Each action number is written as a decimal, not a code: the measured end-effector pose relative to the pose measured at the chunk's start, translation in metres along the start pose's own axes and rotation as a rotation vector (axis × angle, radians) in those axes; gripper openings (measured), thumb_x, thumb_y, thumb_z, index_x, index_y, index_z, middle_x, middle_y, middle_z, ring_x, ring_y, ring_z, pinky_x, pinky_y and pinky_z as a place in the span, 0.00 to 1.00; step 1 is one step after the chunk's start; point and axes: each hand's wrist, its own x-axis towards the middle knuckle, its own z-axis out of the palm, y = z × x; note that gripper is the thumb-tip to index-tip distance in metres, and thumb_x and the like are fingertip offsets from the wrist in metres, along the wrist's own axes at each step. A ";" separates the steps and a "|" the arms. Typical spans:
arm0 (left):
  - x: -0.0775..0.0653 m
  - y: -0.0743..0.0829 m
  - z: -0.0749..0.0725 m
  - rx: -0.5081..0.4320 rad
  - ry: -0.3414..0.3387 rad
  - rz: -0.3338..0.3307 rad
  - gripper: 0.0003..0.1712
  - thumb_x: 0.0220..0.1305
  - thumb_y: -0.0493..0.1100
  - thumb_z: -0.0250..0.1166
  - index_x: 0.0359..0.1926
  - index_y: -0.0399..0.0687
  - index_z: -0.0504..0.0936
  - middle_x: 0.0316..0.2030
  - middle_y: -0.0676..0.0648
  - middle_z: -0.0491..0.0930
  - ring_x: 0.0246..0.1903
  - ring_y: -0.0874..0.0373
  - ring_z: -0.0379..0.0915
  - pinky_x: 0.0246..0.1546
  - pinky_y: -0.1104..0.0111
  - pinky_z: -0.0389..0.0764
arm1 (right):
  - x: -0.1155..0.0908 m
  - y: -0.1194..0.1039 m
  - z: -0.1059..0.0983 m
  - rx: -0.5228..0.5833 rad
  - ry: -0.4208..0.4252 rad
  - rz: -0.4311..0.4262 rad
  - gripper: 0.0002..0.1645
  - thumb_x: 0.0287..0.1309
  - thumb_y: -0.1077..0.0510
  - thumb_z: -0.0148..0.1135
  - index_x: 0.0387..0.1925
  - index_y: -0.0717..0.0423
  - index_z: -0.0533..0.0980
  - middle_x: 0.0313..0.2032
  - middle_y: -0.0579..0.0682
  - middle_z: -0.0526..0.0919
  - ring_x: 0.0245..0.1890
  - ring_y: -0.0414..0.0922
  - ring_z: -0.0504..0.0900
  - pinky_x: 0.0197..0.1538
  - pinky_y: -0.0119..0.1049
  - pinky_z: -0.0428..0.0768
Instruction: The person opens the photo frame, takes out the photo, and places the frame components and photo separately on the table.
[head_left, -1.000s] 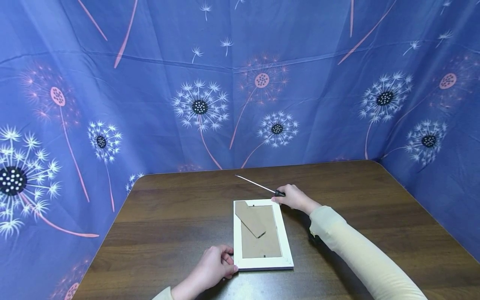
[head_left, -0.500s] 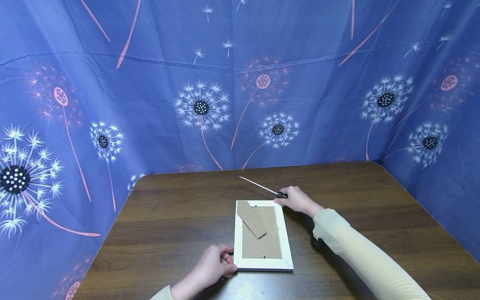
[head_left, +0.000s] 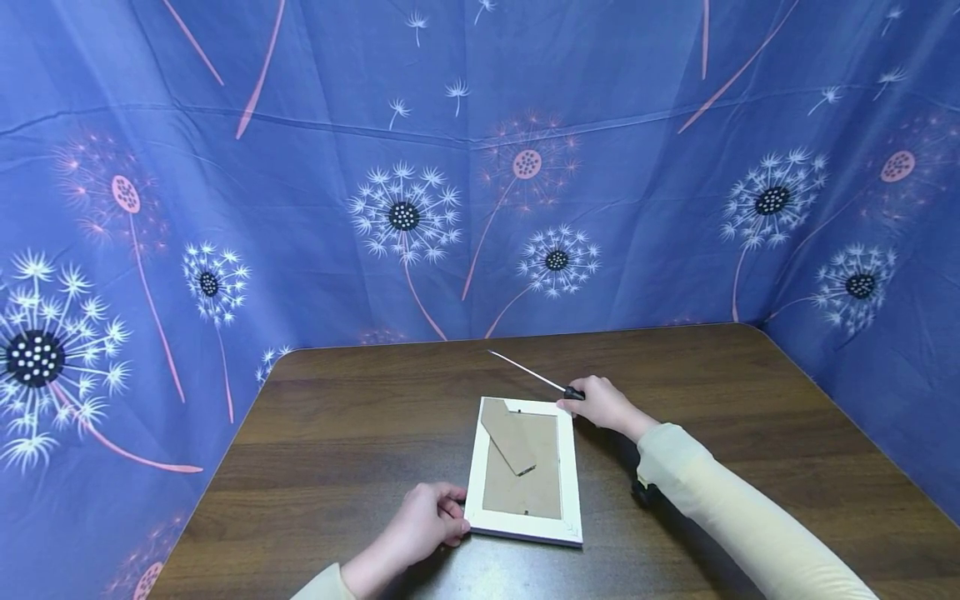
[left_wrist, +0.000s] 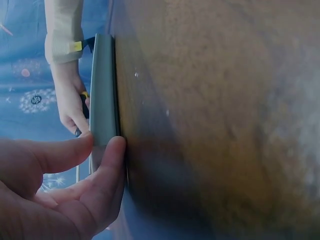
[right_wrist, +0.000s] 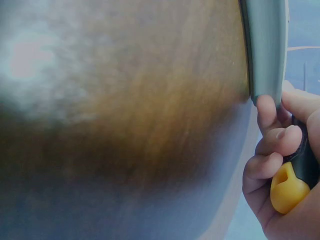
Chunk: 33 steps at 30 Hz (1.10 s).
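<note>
Pinching the near left corner of a white picture frame (head_left: 543, 492), the left hand (head_left: 423, 521) has its thumb on one side of the border and a finger on the other. The frame is on the near middle of the brown table (head_left: 337, 433), back side upward, with its cardboard stand (head_left: 510, 440) crossing it slantwise. From these left fingers it extends to the right and away; its long axis runs from near to far, slightly turned. Beyond its far edge, the shaft of a screwdriver (head_left: 527, 371) points to the left and away. The right hand (head_left: 606, 406) pinches the far right corner, while its other fingers curl around the screwdriver's handle. So the two hands are at opposite corners, and the left one is nearer to the person. Wide wood surface spreads on the left; on the right, the pale sleeve (head_left: 742, 510) crosses the room. Behind the far table edge hangs blue cloth (head_left: 637, 208).
</note>
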 end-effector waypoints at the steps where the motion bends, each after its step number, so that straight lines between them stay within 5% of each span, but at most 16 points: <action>1: 0.000 0.000 -0.001 0.000 0.000 -0.001 0.21 0.49 0.25 0.67 0.46 0.22 0.75 0.24 0.46 0.77 0.21 0.55 0.79 0.20 0.69 0.83 | -0.001 0.000 0.000 0.003 -0.001 0.004 0.14 0.60 0.50 0.61 0.27 0.56 0.75 0.19 0.50 0.76 0.12 0.39 0.63 0.15 0.29 0.64; 17: 0.006 0.002 -0.007 0.023 0.018 -0.017 0.12 0.50 0.26 0.66 0.38 0.24 0.78 0.23 0.46 0.78 0.21 0.55 0.79 0.23 0.67 0.84 | -0.018 0.008 -0.002 0.035 0.056 -0.026 0.15 0.61 0.53 0.60 0.22 0.57 0.74 0.11 0.43 0.65 0.10 0.38 0.61 0.13 0.28 0.62; 33: 0.012 0.000 -0.013 0.052 0.032 -0.032 0.08 0.51 0.26 0.66 0.35 0.28 0.81 0.23 0.46 0.79 0.21 0.54 0.80 0.24 0.67 0.85 | -0.032 0.007 -0.005 0.029 0.058 0.027 0.16 0.61 0.53 0.60 0.21 0.57 0.74 0.12 0.45 0.68 0.10 0.38 0.61 0.13 0.30 0.65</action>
